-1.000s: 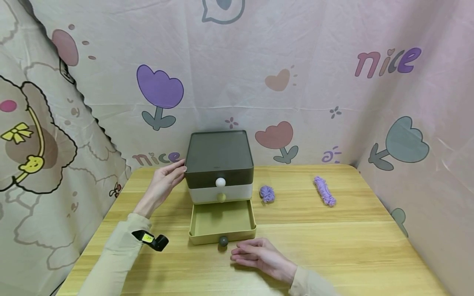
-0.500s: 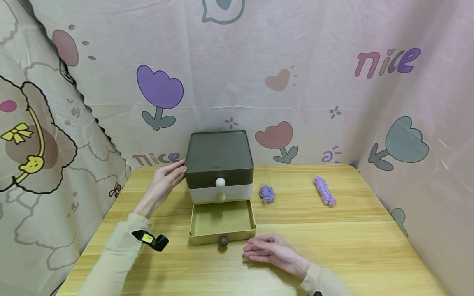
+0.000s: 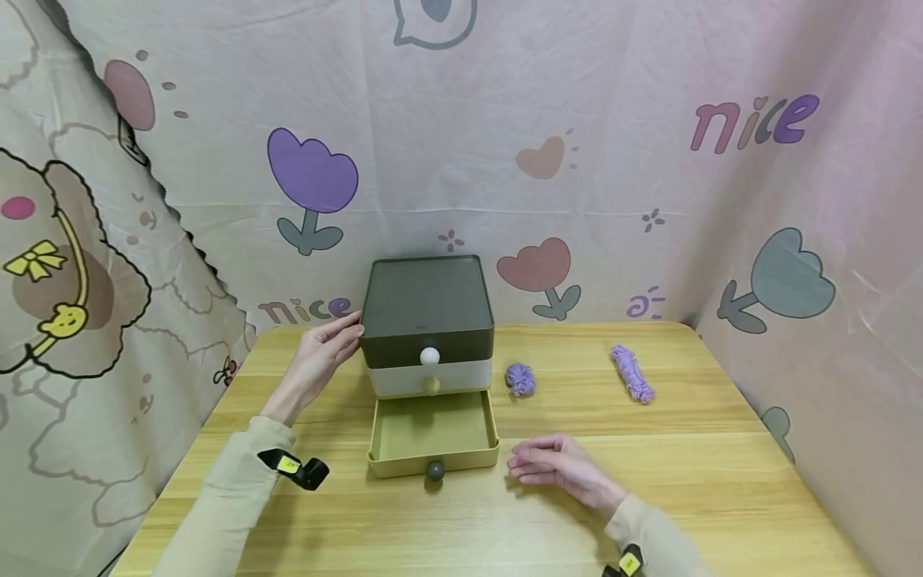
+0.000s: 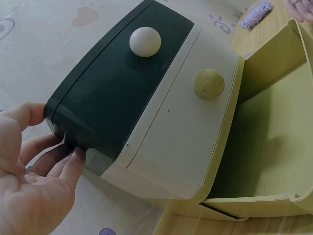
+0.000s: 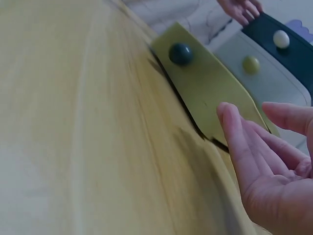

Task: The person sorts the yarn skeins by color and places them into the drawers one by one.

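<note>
A small stacked drawer box stands at the table's back middle: a dark green top tier [image 3: 427, 346], a white middle tier [image 3: 461, 375] and a yellow-green bottom drawer [image 3: 469, 458] pulled out toward me. Inside, that drawer shows a bare floor; a dark round knob [image 3: 435, 471] sits on its front. My left hand [image 3: 320, 357] touches the left side of the top tier, its fingertips right at the edge and corner in the left wrist view. To the right of the drawer's front corner, my right hand [image 3: 566, 469] hovers with relaxed fingers, holding nothing.
Right of the box lies a round purple yarn bundle [image 3: 520, 379]. Farther right is a long purple yarn hank [image 3: 632, 373]. The wooden table [image 3: 692, 481] meets a printed cloth [image 3: 433, 120] behind and at both sides.
My right hand has moved right and slightly away from me, from near the dark knob to beyond the drawer's right corner. The left hand and the drawer have stayed in place.
</note>
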Action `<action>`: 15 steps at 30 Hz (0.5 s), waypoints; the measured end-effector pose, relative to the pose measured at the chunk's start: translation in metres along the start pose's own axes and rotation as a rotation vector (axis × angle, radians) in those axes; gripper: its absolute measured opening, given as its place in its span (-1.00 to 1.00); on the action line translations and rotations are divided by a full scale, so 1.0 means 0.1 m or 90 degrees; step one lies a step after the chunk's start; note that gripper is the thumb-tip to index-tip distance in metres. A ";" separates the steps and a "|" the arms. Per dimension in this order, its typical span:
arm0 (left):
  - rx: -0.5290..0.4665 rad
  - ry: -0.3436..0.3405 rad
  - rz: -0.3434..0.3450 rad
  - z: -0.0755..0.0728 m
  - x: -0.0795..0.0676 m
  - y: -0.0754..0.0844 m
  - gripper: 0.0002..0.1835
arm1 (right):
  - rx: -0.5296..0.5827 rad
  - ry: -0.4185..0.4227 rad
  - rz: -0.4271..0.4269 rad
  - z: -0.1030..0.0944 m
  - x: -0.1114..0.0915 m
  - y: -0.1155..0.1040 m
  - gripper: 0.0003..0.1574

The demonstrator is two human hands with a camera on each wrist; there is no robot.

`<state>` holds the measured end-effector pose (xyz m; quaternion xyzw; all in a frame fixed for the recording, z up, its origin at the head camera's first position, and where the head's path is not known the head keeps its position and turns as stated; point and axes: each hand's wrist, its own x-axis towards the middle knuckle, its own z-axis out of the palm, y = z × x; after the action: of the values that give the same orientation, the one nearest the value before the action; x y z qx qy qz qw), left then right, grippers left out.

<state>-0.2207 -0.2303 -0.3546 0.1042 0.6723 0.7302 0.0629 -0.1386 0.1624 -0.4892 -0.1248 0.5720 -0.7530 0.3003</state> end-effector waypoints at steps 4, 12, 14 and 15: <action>0.002 0.001 0.000 0.00 0.00 0.00 -0.37 | -0.062 0.102 -0.026 -0.06 0.03 -0.05 -0.36; 0.005 0.002 0.001 0.00 0.00 0.00 -0.38 | -0.165 0.303 -0.081 -0.15 0.18 -0.06 -0.33; 0.005 0.002 0.000 0.00 0.00 0.00 -0.38 | -0.189 0.334 -0.100 -0.17 0.24 -0.05 -0.33; 0.005 0.002 0.000 0.01 0.00 0.00 -0.38 | -0.202 0.350 -0.109 -0.18 0.26 -0.05 -0.32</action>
<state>-0.2207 -0.2297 -0.3547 0.1033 0.6750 0.7279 0.0614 -0.1702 0.1617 -0.4944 -0.0095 0.7291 -0.6827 0.0471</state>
